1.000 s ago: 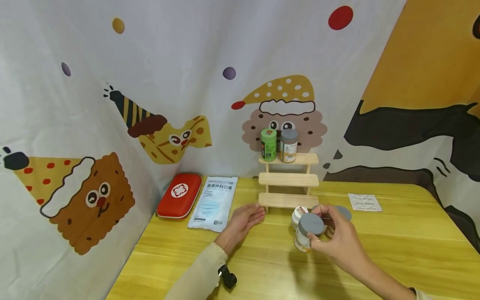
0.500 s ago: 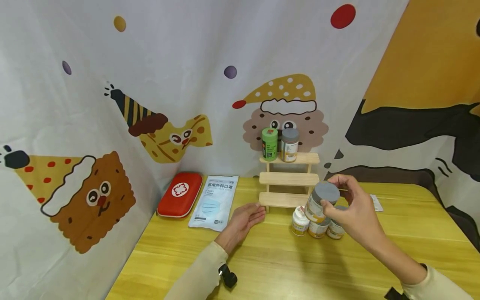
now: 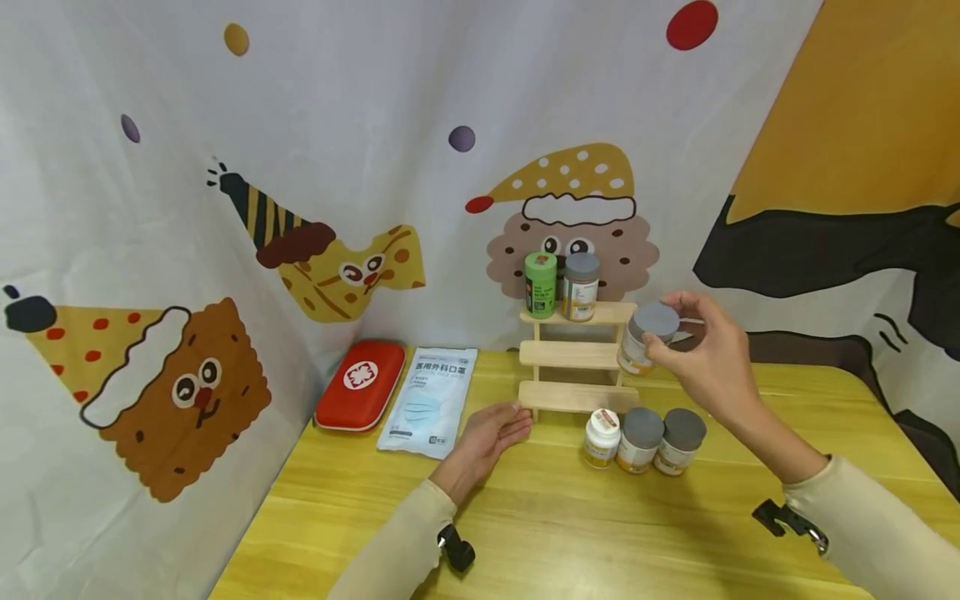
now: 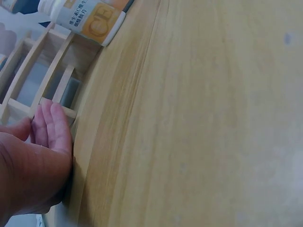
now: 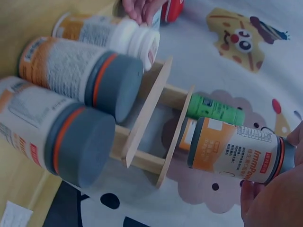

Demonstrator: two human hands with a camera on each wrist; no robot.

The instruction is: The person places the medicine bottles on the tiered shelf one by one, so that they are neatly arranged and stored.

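Note:
In the head view, my right hand pinches a supplement bottle by its grey lid. The bottle is in the air at the right end of the three-step wooden shelf; its label shows in the right wrist view. My left hand touches the shelf's lower left corner, its fingers fairly straight. A green bottle and a grey-lidded bottle stand on the top step. Before the shelf stand a white bottle and two grey-lidded bottles.
At the left of the wooden table lie a red first-aid case and a face mask packet. A white paper slip lies on the table in the right wrist view. A printed curtain hangs behind.
My right hand has lifted the grey-lidded bottle from beside the standing bottles, up and right to the shelf's upper right. The left hand stays at the shelf corner.

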